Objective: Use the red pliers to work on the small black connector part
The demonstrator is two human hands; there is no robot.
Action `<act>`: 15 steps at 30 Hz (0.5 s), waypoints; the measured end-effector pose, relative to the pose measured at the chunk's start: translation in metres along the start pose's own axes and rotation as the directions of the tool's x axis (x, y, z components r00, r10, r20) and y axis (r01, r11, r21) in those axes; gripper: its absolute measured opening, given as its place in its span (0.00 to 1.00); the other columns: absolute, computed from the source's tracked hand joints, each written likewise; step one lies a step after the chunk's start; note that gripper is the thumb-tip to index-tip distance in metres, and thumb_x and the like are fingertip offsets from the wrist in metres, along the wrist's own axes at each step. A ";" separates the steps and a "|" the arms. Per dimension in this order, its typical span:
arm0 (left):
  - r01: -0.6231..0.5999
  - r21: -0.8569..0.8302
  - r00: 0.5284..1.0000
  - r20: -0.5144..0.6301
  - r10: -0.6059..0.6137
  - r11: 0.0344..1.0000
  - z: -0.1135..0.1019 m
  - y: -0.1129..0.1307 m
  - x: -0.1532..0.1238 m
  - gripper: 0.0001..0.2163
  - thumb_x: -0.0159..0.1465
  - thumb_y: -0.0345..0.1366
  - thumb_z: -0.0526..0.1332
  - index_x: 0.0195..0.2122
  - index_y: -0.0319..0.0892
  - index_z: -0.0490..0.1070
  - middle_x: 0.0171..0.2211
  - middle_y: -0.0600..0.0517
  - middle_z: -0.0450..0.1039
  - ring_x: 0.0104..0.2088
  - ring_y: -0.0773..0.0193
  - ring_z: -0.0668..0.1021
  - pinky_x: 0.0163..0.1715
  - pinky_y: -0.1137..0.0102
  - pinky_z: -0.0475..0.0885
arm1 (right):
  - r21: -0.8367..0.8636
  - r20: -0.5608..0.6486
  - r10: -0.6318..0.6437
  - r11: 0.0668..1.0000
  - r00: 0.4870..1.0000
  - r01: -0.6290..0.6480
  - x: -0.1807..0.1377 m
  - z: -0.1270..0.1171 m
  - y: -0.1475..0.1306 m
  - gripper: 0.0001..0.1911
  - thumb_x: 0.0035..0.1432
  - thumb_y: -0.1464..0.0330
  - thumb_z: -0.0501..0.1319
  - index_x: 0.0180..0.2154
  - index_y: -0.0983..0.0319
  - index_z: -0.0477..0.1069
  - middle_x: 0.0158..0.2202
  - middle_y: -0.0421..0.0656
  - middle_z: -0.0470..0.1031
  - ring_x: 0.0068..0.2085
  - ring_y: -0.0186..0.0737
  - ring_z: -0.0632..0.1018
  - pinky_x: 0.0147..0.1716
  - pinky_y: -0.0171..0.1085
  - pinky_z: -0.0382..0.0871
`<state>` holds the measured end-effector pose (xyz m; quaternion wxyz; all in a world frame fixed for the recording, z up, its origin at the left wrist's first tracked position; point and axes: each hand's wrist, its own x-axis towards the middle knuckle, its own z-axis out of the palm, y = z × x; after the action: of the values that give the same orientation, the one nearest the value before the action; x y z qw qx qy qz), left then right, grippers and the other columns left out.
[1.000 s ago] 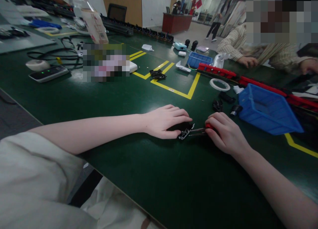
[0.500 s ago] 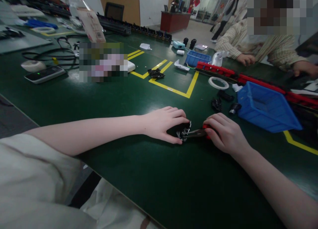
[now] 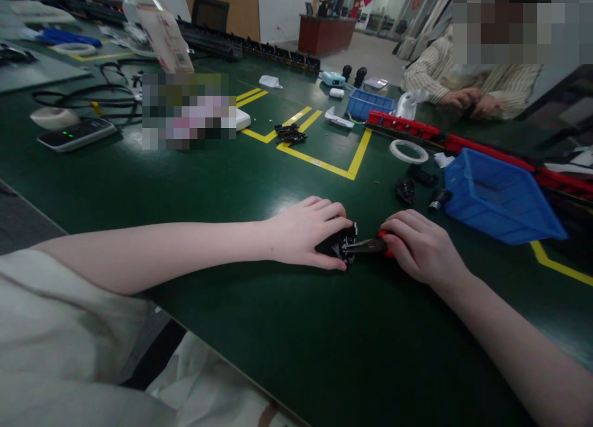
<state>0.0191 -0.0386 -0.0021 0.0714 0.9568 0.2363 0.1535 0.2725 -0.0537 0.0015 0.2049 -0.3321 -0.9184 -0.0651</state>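
My left hand (image 3: 312, 232) lies low over the green tabletop, with thumb and fingers closed around a small black part (image 3: 334, 244) that has metal bits on its right edge. Pliers (image 3: 368, 246) with red handles are gripped in my right hand (image 3: 417, 245). Their long, narrow metal jaws point left, and the tips meet the metal side of the black part. Whether the jaws are clamped on a piece of it, I cannot tell. Most of the handles are hidden inside my right palm.
A blue bin (image 3: 503, 195) stands at the right, with several black pieces (image 3: 405, 191) and a white ring (image 3: 408, 151) near it. More black pieces (image 3: 290, 133) lie by yellow tape lines. Across the table, another person's hands (image 3: 472, 102) are together.
The black part shows more between my left thumb and fingers, and the left thumb has shifted slightly right. The pliers stay at the part. Across the table, the other person's hands have come together.
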 end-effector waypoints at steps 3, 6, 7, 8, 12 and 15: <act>0.002 0.001 1.000 0.000 -0.002 1.000 -0.001 0.001 0.000 0.29 0.59 0.55 0.59 0.53 0.37 0.65 0.48 0.44 0.67 0.47 0.54 0.71 0.50 0.63 0.62 | -0.021 0.007 -0.015 1.000 1.000 0.015 0.001 0.000 0.000 0.09 0.62 0.70 0.51 0.31 0.62 0.67 0.29 0.46 0.70 0.31 0.39 0.69 0.29 0.39 0.66; 0.003 0.004 1.000 0.000 -0.003 1.000 -0.001 0.000 0.001 0.29 0.59 0.55 0.59 0.54 0.37 0.65 0.48 0.44 0.67 0.48 0.54 0.70 0.50 0.63 0.62 | -0.021 0.013 -0.018 1.000 1.000 0.018 0.000 0.000 0.000 0.09 0.62 0.70 0.51 0.31 0.63 0.66 0.29 0.46 0.69 0.30 0.38 0.69 0.28 0.38 0.65; 0.003 0.004 1.000 0.000 -0.003 1.000 -0.001 0.000 0.001 0.29 0.59 0.55 0.59 0.53 0.37 0.65 0.48 0.44 0.67 0.48 0.54 0.70 0.50 0.63 0.62 | -0.021 0.015 -0.017 1.000 1.000 0.017 0.000 0.000 0.000 0.09 0.62 0.70 0.51 0.31 0.63 0.66 0.28 0.45 0.69 0.30 0.38 0.69 0.28 0.38 0.65; 0.001 0.003 1.000 -0.001 -0.001 1.000 -0.001 0.000 0.001 0.29 0.59 0.55 0.59 0.53 0.37 0.65 0.48 0.44 0.67 0.48 0.54 0.71 0.50 0.64 0.62 | -0.021 0.016 -0.016 1.000 1.000 0.016 0.000 0.000 0.000 0.09 0.62 0.71 0.51 0.30 0.62 0.66 0.28 0.45 0.69 0.30 0.38 0.69 0.28 0.38 0.65; -0.004 0.002 1.000 -0.008 0.004 1.000 -0.001 0.000 0.002 0.29 0.59 0.55 0.59 0.53 0.37 0.64 0.48 0.44 0.68 0.47 0.55 0.71 0.49 0.64 0.62 | -0.033 0.006 -0.023 0.999 1.000 0.023 0.000 0.000 -0.001 0.09 0.62 0.71 0.51 0.30 0.63 0.67 0.28 0.46 0.69 0.29 0.38 0.69 0.27 0.38 0.65; -0.011 0.000 1.000 -0.011 0.011 1.000 -0.001 -0.001 0.002 0.27 0.59 0.55 0.59 0.50 0.37 0.66 0.46 0.44 0.69 0.45 0.55 0.72 0.48 0.64 0.62 | -0.045 -0.005 -0.028 0.999 1.000 0.028 0.000 0.000 -0.001 0.09 0.62 0.71 0.52 0.31 0.63 0.67 0.28 0.46 0.69 0.30 0.39 0.69 0.28 0.38 0.65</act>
<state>0.0199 -0.0369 -0.0004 0.0692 0.9572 0.2313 0.1594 0.2720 -0.0549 0.0018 0.1991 -0.3234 -0.9207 -0.0896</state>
